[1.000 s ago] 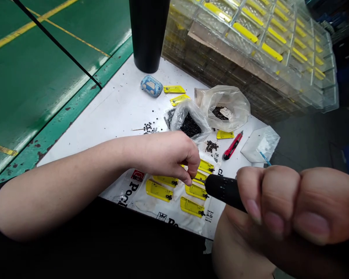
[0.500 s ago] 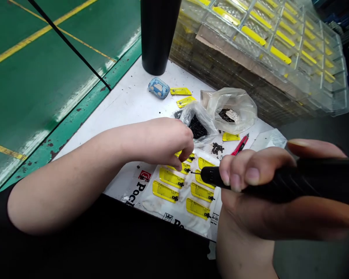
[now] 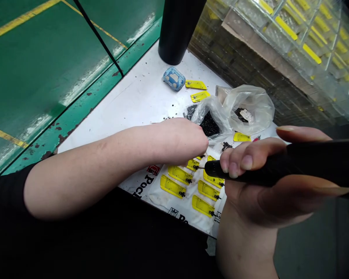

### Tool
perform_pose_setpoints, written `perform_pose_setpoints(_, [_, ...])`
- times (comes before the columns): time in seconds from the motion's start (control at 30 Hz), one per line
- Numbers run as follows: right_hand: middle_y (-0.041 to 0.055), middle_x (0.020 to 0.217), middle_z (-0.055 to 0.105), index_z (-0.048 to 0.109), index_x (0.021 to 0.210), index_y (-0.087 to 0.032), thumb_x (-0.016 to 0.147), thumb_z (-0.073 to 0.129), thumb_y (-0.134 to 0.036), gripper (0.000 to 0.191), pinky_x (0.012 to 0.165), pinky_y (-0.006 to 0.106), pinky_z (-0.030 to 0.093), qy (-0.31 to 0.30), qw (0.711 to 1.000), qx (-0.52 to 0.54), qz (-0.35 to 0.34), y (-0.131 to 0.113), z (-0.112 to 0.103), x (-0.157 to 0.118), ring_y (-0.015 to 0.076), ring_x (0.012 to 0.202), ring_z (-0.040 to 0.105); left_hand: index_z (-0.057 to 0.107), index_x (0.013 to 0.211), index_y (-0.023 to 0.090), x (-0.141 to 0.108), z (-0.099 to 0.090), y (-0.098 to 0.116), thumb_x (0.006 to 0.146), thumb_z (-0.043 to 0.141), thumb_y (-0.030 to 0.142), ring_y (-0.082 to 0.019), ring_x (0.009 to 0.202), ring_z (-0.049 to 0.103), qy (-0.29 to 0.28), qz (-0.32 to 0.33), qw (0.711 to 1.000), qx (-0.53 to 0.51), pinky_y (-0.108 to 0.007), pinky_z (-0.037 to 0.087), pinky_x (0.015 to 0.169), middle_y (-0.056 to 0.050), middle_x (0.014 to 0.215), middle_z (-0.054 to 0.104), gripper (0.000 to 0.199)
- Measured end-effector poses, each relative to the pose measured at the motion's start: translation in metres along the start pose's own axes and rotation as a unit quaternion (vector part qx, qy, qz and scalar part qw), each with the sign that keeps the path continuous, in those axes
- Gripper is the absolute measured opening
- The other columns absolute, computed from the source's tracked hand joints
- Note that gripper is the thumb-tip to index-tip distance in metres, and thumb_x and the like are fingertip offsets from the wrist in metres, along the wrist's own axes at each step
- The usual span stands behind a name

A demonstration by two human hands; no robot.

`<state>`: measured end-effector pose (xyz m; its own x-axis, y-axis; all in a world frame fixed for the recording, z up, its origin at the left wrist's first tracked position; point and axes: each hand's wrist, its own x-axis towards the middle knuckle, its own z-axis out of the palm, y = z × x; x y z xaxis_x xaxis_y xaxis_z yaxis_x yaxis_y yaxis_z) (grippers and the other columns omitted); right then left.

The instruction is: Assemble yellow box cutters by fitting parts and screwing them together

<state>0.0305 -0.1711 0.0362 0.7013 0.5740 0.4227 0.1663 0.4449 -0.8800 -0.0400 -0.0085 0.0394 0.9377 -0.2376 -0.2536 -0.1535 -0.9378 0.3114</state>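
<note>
My right hand (image 3: 267, 166) is wrapped round a black electric screwdriver (image 3: 302, 166), which lies nearly level. Its thin bit (image 3: 201, 167) points left, with the tip at the black fitting on the end of a yellow plastic piece (image 3: 192, 165). Just above that piece, my left hand (image 3: 189, 141) is curled with the knuckles up; its fingertips and anything in them are hidden beneath. More yellow pieces with black fittings lie in two rows on a printed white plastic sheet, among them a lower left one (image 3: 172, 186) and a lower right one (image 3: 203, 205).
Past my left hand stand an open bag of small black parts (image 3: 211, 124) and another clear bag (image 3: 260, 112). A blue patterned case (image 3: 174, 78), a black cylinder (image 3: 177, 35) and loose yellow pieces (image 3: 196, 84) are farther back. Stacked clear compartment trays (image 3: 267, 54) rise at the right.
The view has shifted, so the table things appear farther right. My left hand's fingers, partly visible before, have tucked under. The screwdriver's bit now meets a piece in the left row.
</note>
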Motion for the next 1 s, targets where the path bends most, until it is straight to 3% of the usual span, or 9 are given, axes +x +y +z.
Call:
perform_pose_setpoints(0.47, [-0.006,0.066,0.066,0.08,0.114,-0.024,0.08,0.097,-0.05,0.046,0.046,0.031,0.053,-0.016,0.999,-0.002,0.039,0.003,-0.002,-0.002,0.0137,0.048,0.055,0.088,0.101,0.024,0.004,0.003,0.0,0.089,0.077,0.019,-0.023,0.089,0.07,-0.006,0.0,1.0,0.003,-0.034,0.048,0.078,-0.008,0.102,0.082,0.017])
perform_pose_setpoints(0.7, [-0.007,0.062,0.062,0.082,0.11,-0.025,0.076,0.096,-0.049,0.044,0.038,0.03,0.049,-0.005,1.0,-0.008,0.001,0.009,-0.001,0.001,0.0129,0.042,0.05,0.087,0.093,0.022,0.004,0.009,-0.002,0.088,0.074,0.014,-0.023,0.079,0.067,0.042,0.017,0.999,-0.009,-0.035,0.044,0.07,-0.009,0.095,0.082,0.016])
perform_pose_setpoints(1.0, [-0.0064,0.062,0.06,0.083,0.109,-0.028,0.077,0.092,-0.052,0.041,0.04,0.031,0.048,0.015,0.999,-0.028,0.003,0.008,0.0,-0.002,0.0131,0.044,0.048,0.086,0.094,0.023,0.003,0.01,-0.002,0.086,0.075,0.014,-0.024,0.079,0.068,0.043,0.006,0.999,-0.013,-0.035,0.043,0.069,-0.009,0.094,0.081,0.016])
